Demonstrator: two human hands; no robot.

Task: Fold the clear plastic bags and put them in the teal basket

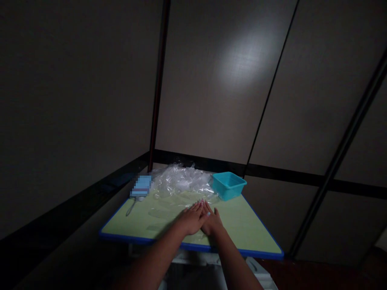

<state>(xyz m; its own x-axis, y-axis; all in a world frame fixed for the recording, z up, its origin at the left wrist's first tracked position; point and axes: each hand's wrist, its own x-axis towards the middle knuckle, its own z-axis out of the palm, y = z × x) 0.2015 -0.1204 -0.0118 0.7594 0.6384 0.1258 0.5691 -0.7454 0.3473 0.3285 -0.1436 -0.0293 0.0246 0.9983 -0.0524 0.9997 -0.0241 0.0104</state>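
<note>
My left hand (192, 219) and my right hand (212, 220) lie together over the front middle of the table, fingers stretched forward and the fingertips meeting. The left hand partly overlaps the right one. Under and just beyond them spreads clear plastic film (181, 199), flat near the hands. Farther back it rises into a crumpled heap of clear plastic bags (181, 179). Neither hand appears to grip anything. What lies directly beneath the palms is hidden.
A turquoise plastic basket (228, 187) stands at the back right of the blue-edged, pale green table (248, 229). At the left lies a blurred-out blue item (141, 186) with a strap (130, 207). Dark panelled walls (205, 100) close in behind and to the left.
</note>
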